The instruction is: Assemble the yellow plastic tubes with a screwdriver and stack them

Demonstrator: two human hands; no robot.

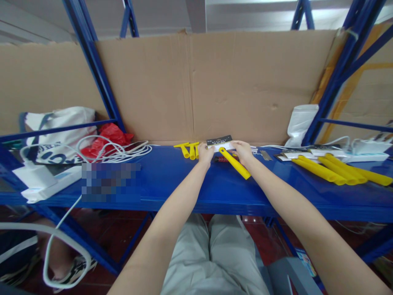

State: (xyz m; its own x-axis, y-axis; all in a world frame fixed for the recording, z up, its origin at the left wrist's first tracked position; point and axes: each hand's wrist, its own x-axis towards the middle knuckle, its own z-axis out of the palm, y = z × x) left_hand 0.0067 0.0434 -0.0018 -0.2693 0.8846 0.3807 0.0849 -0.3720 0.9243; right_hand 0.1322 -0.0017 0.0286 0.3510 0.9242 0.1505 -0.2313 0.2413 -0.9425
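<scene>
Both my hands pinch a black-and-white packaging card (219, 142) at the head of a yellow-handled tool (236, 163), which looks like a scraper. My left hand (206, 152) is closed on the card's left side. Closed on its right side is my right hand (243, 152). The yellow handle slants down toward me, past the right wrist. Just left of my left hand lie several yellow T-shaped tools (185, 150), partly hidden by it. A dark red item (220, 159) lies behind the handle, its kind unclear. A flat metal piece (265, 155) lies right of my right hand.
Several carded yellow-handled tools (317, 169) lie on the blue shelf (172, 180) at right. A white pouch (301, 125) leans behind them. At left are coiled white cables (123, 153), a power strip (58, 184), a red bag (109, 137) and a cloth bag (66, 135). Cardboard (245, 86) stands behind.
</scene>
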